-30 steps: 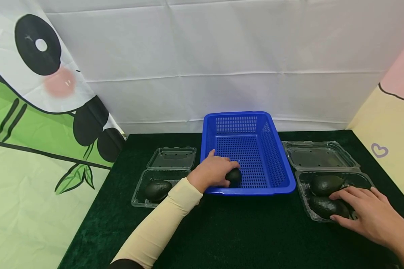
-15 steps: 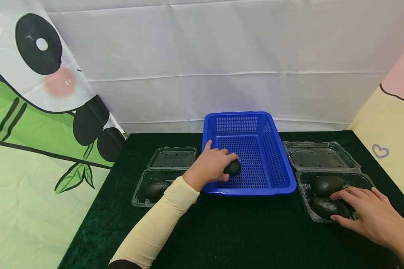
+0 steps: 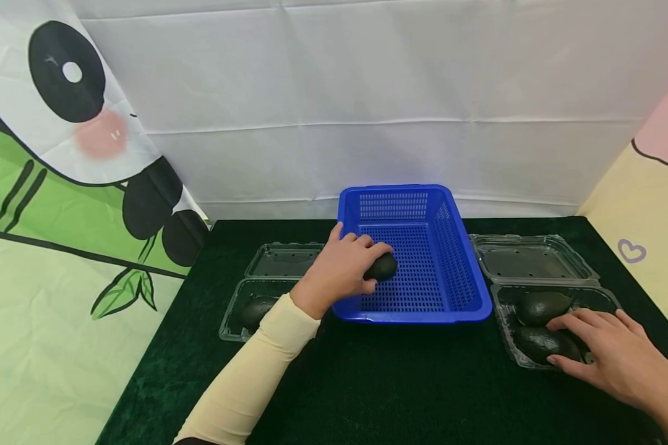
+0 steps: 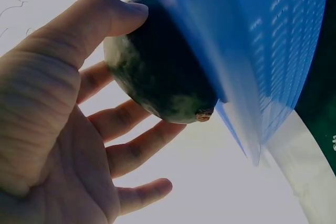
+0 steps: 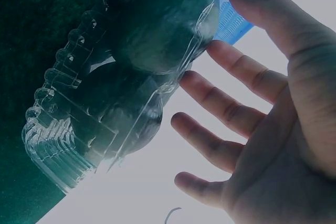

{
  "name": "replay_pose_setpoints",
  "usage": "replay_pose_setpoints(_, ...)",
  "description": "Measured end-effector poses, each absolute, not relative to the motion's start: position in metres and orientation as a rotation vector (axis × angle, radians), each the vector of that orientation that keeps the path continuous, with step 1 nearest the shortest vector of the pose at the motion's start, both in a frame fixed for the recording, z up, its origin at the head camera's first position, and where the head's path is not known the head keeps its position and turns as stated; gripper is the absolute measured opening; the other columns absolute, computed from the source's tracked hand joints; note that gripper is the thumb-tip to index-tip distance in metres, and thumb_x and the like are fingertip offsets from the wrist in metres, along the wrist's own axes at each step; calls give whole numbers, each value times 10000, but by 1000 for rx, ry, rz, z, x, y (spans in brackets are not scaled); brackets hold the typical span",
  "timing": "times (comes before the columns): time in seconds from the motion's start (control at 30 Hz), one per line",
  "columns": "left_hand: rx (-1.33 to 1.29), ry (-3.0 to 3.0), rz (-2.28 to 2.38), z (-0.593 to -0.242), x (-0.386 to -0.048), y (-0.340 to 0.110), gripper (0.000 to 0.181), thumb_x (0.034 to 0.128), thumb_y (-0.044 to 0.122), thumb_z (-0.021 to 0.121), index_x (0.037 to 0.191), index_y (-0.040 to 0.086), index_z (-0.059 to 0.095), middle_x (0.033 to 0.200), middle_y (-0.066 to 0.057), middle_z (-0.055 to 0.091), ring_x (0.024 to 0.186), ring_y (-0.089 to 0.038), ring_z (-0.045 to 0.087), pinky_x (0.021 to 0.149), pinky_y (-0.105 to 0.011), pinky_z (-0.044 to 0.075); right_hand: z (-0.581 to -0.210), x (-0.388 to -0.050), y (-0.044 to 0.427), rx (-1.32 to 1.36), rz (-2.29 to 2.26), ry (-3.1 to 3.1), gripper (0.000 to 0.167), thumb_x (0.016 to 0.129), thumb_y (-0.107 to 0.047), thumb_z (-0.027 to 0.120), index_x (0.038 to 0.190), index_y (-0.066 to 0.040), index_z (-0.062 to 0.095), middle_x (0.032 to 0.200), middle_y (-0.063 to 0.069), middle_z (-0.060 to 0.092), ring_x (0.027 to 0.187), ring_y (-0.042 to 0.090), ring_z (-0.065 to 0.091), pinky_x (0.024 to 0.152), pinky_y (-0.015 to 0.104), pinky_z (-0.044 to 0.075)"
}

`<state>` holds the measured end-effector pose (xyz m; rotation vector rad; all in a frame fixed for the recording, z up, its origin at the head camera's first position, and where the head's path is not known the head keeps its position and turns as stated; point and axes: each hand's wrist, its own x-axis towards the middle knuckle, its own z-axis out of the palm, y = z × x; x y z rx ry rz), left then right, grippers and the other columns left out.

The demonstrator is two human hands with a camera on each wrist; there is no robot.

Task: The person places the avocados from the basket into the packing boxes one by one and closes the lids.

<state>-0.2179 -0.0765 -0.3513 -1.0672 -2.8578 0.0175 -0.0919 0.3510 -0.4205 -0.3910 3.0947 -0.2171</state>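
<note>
A dark avocado (image 3: 381, 267) is in my left hand (image 3: 342, 269), held between thumb and fingers over the front left part of the blue basket (image 3: 412, 318). The left wrist view shows the same avocado (image 4: 163, 66) with its stem end pointing toward the basket wall. My right hand (image 3: 609, 352) hovers at the right clear clamshell box (image 3: 503, 343), thumb and fingertips at the front avocado (image 3: 545, 345). Behind that one lies a second avocado (image 3: 542, 308). In the right wrist view the fingers are loosely spread near the box rim; contact is hard to tell.
A smaller clear clamshell box (image 3: 231, 315) stands left of the basket, lid open, with an avocado (image 3: 256, 312) partly hidden by the left sleeve (image 3: 256, 371). Green cloth (image 3: 412, 383) covers the table. A white sheet (image 3: 367, 93) hangs behind.
My left hand has risen and shifted slightly left, lifting the avocado from low in the basket. The right hand stays in place.
</note>
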Motion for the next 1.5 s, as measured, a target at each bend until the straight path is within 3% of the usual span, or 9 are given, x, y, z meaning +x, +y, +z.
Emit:
replay_pose_setpoints(0.2, -1037, -2832, -8, -345, -215, -86, 612, 889, 435, 792, 1440, 283, 571, 1288, -28, 671, 1209, -299, 610, 1188, -662, 209, -420, -94, 351, -397, -211, 3093, 534, 749, -466, 899, 1141, -158, 706, 1076, 149, 644, 1139, 547, 532, 1010, 864, 144)
replay_pose_setpoints(0.43, -1013, -2800, -47, -339, -211, -97, 611, 894, 413, 790, 1443, 261, 570, 1281, -48, 677, 1197, -318, 620, 1174, -675, 231, -419, -93, 350, -400, -212, 3091, 524, 754, -468, 895, 1131, -155, 707, 1060, 147, 643, 1129, 556, 536, 1023, 866, 110)
replay_pose_setpoints(1.17, -798, -2863, -66, -322, -212, -139, 644, 900, 428, 783, 1475, 241, 561, 1370, -101, 646, 1265, -356, 581, 1187, -684, 172, -414, -94, 347, -406, -186, 3103, 526, 741, -452, 907, 1125, -149, 713, 1092, 170, 659, 1136, 537, 539, 1002, 861, 169)
replay_pose_setpoints(1.5, -733, -2860, -60, -324, -211, -162, 641, 885, 431, 792, 1455, 231, 578, 1348, -114, 657, 1248, -370, 592, 1180, -692, 182, -411, -92, 347, -407, -211, 3105, 519, 745, -437, 910, 1127, -147, 713, 1107, 204, 648, 1138, 570, 523, 1045, 855, 67)
